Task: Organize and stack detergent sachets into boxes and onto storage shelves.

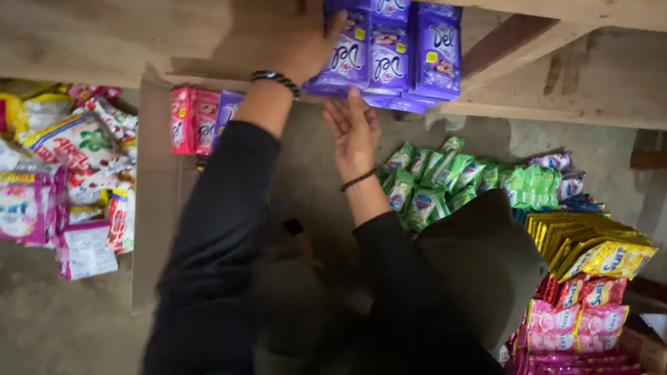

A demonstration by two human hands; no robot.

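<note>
A wooden shelf [570, 90] runs across the top of the view, its front edge slanting from 10 o'clock toward 3 o'clock; a diagonal brace shows beneath it at 1 o'clock. Below lies a bare concrete floor [55, 326] and a flattened cardboard sheet [156, 208] at 9 o'clock. The purple sachet packs [396, 55] sit on the shelf at 12 o'clock, overhanging its front edge. The left hand [295, 45] is laid over the left end of the packs, fingers curled on the topmost pack in a grasp. The right hand [354, 128] is released, palm up with fingers extended, directly under the overhanging edge of the packs; whether the fingertips touch is not discernible. Both wrists carry dark bead bracelets, and both sleeves are black. Stock surrounds the work area: pink packets [193, 119] just left of the left forearm, green sachets [451, 180] at 3 o'clock close beside the right wrist, yellow sachets [597, 250] at 4 o'clock, magenta sachets [577, 319] at 5 o'clock, and mixed detergent bags [69, 173] at 9 o'clock. Open floor remains at 7 o'clock and between the forearms.
</note>
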